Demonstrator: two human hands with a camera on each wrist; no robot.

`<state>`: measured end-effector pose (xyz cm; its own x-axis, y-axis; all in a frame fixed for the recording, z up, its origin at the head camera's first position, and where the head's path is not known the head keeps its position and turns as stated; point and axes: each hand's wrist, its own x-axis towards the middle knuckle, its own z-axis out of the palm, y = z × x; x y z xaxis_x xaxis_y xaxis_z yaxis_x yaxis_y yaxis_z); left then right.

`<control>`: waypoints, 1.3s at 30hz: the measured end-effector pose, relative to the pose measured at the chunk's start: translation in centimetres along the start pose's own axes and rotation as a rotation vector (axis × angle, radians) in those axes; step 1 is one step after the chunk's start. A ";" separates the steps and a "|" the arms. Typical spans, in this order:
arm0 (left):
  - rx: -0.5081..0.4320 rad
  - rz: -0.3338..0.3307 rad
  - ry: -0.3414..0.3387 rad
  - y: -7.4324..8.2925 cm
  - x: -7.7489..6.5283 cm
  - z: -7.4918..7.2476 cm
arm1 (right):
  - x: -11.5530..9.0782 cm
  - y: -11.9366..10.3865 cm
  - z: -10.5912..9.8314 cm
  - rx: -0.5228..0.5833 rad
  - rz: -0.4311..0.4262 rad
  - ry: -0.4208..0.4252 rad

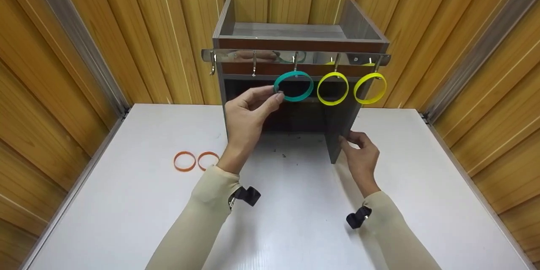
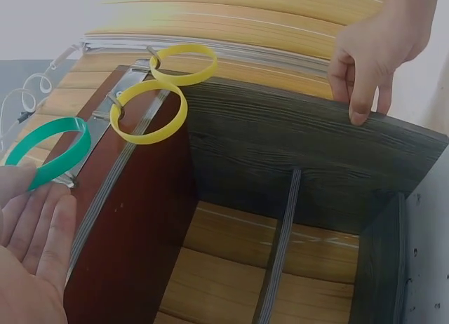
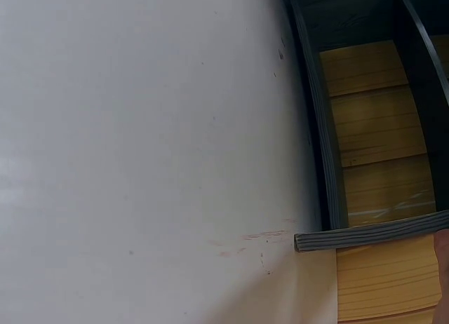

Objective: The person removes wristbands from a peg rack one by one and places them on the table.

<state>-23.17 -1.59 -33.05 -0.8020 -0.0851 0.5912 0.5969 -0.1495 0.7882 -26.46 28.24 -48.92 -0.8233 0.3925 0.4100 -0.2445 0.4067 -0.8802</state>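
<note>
Hands work well apart: the left hand pinches a teal ring between thumb and fingers, and the right hand grips the edge of a grey side panel.

Farthest left, beside the left wrist, two thin orange rings lie flat on the white surface. They look light; lying so low, they would probably best be picked up by the rim with fingertips.

Above the left hand, a shiny metal rail carries a row of hooks across the front of a grey and red-brown stand.

Just ahead of the left fingertips, the teal ring is held upright, its top at the middle hook; whether it is over the hook or only against it, I cannot tell. It seems a light, smooth, flexible band, unlikely to break but apt to squash out of round if squeezed. Holding it low on one side, as here, leaves the top free.

Right of the left hand, two yellow rings hang from the next hooks and probably swing at a touch.

Farthest right, below them, the right hand has its thumb on the panel's inner face, fingers behind; the board looks stiff and easy to grip by that edge.
</note>
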 end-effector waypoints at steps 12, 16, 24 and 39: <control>0.003 -0.067 0.065 -0.7 -1.6 -2.6 | -0.1 0.1 -0.1 -0.010 -0.005 -0.022; 0.014 -0.083 0.088 -1.2 -2.3 -3.8 | -0.2 0.1 -0.2 0.008 0.001 -0.025; 0.051 -0.130 0.168 -2.3 -3.4 -6.4 | -0.2 0.1 -0.1 0.014 -0.004 -0.018; 0.223 -0.214 0.269 -4.1 -5.6 -12.1 | -0.1 0.2 -0.1 0.016 -0.013 -0.014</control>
<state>-21.43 -12.45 -41.67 -0.8680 -0.3343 0.3671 0.3821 0.0226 0.9239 -26.39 28.34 -49.18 -0.8269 0.3755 0.4186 -0.2637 0.3986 -0.8784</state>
